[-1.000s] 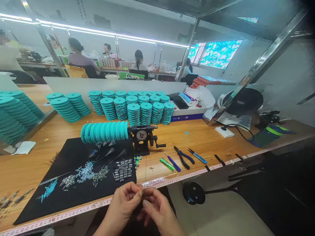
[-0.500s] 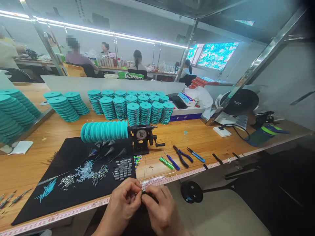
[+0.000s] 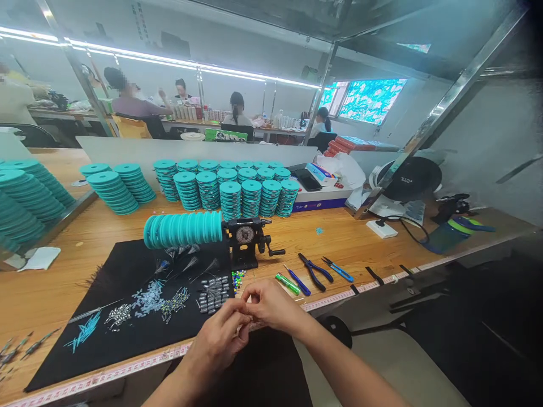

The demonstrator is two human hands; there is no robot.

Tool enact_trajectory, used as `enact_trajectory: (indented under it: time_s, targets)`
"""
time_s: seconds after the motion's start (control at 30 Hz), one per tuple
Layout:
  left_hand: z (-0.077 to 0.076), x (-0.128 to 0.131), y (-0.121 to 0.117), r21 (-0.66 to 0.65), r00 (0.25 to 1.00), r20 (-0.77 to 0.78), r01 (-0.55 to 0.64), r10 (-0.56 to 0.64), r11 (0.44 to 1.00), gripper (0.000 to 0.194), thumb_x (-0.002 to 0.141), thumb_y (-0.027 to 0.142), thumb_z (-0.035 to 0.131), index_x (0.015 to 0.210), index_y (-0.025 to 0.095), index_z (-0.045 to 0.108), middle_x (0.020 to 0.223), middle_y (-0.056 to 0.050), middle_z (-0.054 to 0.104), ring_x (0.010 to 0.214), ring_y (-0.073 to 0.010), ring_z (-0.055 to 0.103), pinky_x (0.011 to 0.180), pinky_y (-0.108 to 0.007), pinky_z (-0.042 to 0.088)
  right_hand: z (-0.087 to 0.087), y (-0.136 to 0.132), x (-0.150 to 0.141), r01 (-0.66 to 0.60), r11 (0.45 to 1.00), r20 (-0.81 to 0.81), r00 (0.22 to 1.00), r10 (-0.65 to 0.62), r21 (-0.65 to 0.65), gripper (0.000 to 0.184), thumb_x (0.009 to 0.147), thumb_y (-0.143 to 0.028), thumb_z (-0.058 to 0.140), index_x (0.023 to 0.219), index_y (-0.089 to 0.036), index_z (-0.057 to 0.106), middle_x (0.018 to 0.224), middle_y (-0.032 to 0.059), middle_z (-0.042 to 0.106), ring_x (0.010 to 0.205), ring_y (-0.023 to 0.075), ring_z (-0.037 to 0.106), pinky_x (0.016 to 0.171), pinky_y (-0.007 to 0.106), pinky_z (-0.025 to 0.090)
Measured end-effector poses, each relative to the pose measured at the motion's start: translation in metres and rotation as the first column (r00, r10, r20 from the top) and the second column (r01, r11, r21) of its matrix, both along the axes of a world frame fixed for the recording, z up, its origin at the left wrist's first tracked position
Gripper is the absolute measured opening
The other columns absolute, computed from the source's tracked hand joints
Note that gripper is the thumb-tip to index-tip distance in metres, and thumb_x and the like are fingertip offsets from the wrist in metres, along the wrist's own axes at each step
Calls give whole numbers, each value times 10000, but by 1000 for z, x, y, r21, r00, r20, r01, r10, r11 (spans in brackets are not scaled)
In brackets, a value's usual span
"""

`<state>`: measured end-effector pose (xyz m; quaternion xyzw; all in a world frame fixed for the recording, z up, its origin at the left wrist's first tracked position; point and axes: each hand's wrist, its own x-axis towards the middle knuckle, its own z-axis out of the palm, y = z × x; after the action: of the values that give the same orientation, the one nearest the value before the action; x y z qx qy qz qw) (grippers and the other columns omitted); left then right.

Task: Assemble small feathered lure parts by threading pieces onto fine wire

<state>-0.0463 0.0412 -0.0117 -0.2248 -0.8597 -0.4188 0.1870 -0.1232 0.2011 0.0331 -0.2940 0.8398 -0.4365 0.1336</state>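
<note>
At the table's front edge, my left hand (image 3: pixel 220 334) is closed in a pinch, its fingertips meeting those of my right hand (image 3: pixel 270 305). My right hand is pinched shut too, its wrist angled in from the lower right. Whatever lies between the fingers is too small or hidden to name. Just beyond them are grey cylindrical weights (image 3: pixel 213 294) in rows and small coloured beads (image 3: pixel 238 280). A black hand-cranked winder (image 3: pixel 245 240) carries a row of teal foam spools (image 3: pixel 182 229). A green tube (image 3: pixel 287 284) lies right of my hands.
Small silver fittings (image 3: pixel 119 317), clear pieces (image 3: pixel 148 298) and teal sticks (image 3: pixel 86 330) lie on a black mat (image 3: pixel 139 350). To the right are a blue-handled tool (image 3: pixel 299 281), pliers (image 3: pixel 316 271) and blue snips (image 3: pixel 338 269). Stacked teal spools (image 3: pixel 230 199) stand behind. Several people sit beyond.
My right hand has moved up and forward, turning so its forearm now reaches in from the right. My left hand stays near the edge, still pinched. The view has shifted slightly.
</note>
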Motion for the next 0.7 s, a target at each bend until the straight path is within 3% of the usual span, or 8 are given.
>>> enact_trajectory:
  time_s: [0.1, 0.2, 0.27, 0.33, 0.4, 0.5, 0.6, 0.7]
  targets:
    - [7, 7, 10, 142, 978, 189, -119, 91, 983, 147, 857, 92, 516, 809, 207, 595, 938, -29, 537, 631, -101, 565, 556, -209, 517, 7, 11, 29, 266, 952, -215, 931, -295, -155, 88, 891, -234, 618, 869, -179, 684, 840, 50, 694, 747, 183, 621, 713, 286, 469]
    - [9, 15, 14, 314, 923, 373, -220, 93, 924, 113, 858, 190, 569, 755, 203, 614, 926, -26, 501, 630, -97, 554, 518, -187, 498, -3, 23, 64, 478, 809, -188, 809, -557, -341, 213, 913, -322, 604, 753, -185, 635, 671, 22, 617, 610, 158, 566, 604, 268, 451]
    - [8, 18, 13, 390, 907, 416, -243, 65, 888, 117, 854, 229, 591, 748, 204, 634, 935, -35, 510, 739, -132, 602, 578, -198, 531, -20, 24, 79, 512, 788, 130, 856, -500, -341, 249, 892, -400, 634, 780, -177, 638, 676, 18, 616, 520, 128, 548, 491, 233, 417]
    - [7, 19, 12, 422, 905, 424, -243, 47, 873, 121, 857, 248, 600, 757, 206, 653, 944, -41, 524, 803, -151, 619, 634, -213, 553, -38, 18, 88, 468, 804, 481, 835, -267, -367, 325, 839, -474, 680, 936, -167, 637, 817, 51, 665, 523, 131, 599, 463, 221, 432]
    - [7, 20, 11, 413, 907, 418, -234, 45, 880, 132, 867, 260, 602, 764, 207, 665, 944, -41, 532, 804, -151, 622, 654, -218, 560, -50, 11, 92, 409, 816, 605, 791, -92, -410, 397, 828, -503, 677, 1016, -159, 612, 824, 56, 670, 532, 147, 625, 477, 235, 465]
    - [8, 23, 10, 361, 921, 382, -217, 69, 907, 133, 886, 248, 589, 780, 205, 658, 935, -40, 533, 773, -144, 626, 605, -201, 559, -49, 7, 95, 270, 889, 205, 957, -205, -369, 219, 926, -363, 570, 867, -165, 642, 685, 34, 623, 582, 163, 604, 553, 265, 481]
    - [8, 25, 7, 220, 958, 268, -168, 106, 961, 105, 901, 187, 564, 834, 203, 642, 934, -40, 537, 757, -136, 630, 588, -194, 558, -32, 13, 90, 135, 957, -474, 845, -246, -256, 179, 930, -168, 510, 860, -185, 674, 810, 81, 657, 749, 202, 602, 676, 308, 472]
    - [7, 22, -1, 29, 996, 62, -71, 69, 997, 150, 918, 98, 504, 918, 196, 619, 950, -46, 571, 813, -141, 643, 710, -227, 580, -14, 15, 69, 75, 987, -498, 856, -137, -142, 199, 941, -139, 484, 895, -184, 672, 889, 89, 690, 814, 206, 615, 745, 318, 465]
